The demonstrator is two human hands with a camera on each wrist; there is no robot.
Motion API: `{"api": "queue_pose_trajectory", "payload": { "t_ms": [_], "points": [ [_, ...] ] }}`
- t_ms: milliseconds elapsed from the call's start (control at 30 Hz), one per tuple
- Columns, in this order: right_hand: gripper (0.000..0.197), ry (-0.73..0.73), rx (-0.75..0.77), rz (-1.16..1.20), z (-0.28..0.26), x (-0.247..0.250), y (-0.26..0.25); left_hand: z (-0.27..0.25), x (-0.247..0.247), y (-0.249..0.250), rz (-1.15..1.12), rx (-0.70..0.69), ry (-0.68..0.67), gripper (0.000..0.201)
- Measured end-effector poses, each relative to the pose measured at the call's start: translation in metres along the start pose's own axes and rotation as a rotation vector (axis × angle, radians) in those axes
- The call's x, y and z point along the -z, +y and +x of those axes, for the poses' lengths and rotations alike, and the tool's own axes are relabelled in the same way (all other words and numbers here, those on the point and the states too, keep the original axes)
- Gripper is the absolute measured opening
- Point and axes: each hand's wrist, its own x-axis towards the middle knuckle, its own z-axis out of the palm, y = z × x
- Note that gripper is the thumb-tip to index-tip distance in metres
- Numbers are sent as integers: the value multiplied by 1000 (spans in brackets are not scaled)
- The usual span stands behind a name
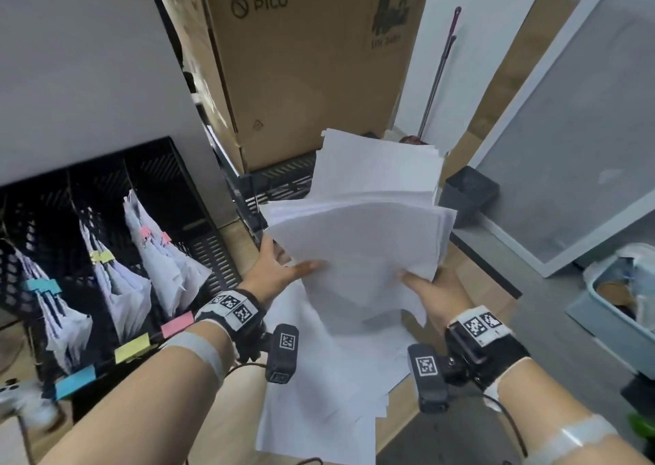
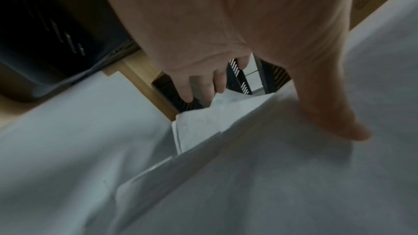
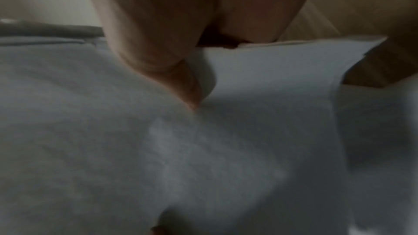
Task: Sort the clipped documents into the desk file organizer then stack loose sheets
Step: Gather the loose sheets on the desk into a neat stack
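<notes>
Both hands are holding up one thick, uneven batch of loose sheets [image 1: 361, 237]. The left hand [image 1: 280, 269] is gripping its near left corner: the thumb [image 1: 306, 266] is lying straight across the top sheet, and in the left wrist view the thumb [image 2: 334, 113] is pressing down on the paper while the other fingers [image 2: 203, 85] are reaching under the batch, slightly curled and close together. The right hand [image 1: 430, 289] is gripping the near right edge, thumb [image 1: 411, 280] on top and the rest of the fingers going out of sight beneath the paper. In the right wrist view the thumb [image 3: 158, 71] is pushing into the top sheet and denting it; how far the hidden fingers are curled cannot be told.

The batch is fanning away from the fingertips, its far edges splayed and out of line. Below the hands, more sheets [image 1: 329, 386] are lying scattered on the desk [image 1: 234, 418], overlapping one another and running under the wrists.

To the left of the left hand the organizer [image 1: 184, 195] is standing with three slots filled: clipped documents with a blue clip [image 1: 42, 285] in the slot farthest from the fingers, a yellow clip [image 1: 101, 257] in the middle, pink clips [image 1: 154, 235] in the nearest. Beyond the fingertips a box [image 1: 301, 67] is rising behind the batch.
</notes>
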Motion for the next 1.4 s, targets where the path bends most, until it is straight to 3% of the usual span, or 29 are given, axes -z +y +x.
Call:
{"api": "queue_pose_trajectory", "payload": {
  "t_ms": [67, 167, 233, 267, 500, 700, 867, 1000, 1167, 1400],
  "points": [
    [8, -6, -2, 51, -6, 3, -1, -5, -4, 5, 21, -24, -72, 106],
    [15, -17, -26, 7, -6, 1, 15, -13, -9, -2, 1, -56, -50, 75],
    [18, -14, -39, -27, -4, -4, 30, -22, -16, -9, 40, -16, -51, 39],
    [21, -5, -48, -29, -4, -7, 38, -23, -16, -16, 57, 10, -68, 29],
    [24, 60, -96, 12, -7, -11, 58, -34, -28, -41, -29, 62, 0, 37],
    [18, 87, -81, 143, 5, -3, 49, -35, -31, -17, -23, -20, 2, 26],
    [22, 33, -73, 301, 6, 5, 36, -28, -9, -5, -204, -53, 57, 28],
    [20, -15, -65, 411, 9, 6, 24, -33, 7, -7, -358, 39, 76, 55],
    [25, 112, -143, 487, 17, 8, 19, -50, 6, -13, -484, 199, 125, 26],
    [26, 19, -428, 201, 10, 10, 71, -68, -7, -59, -537, 419, 176, 19]
  ]
}}
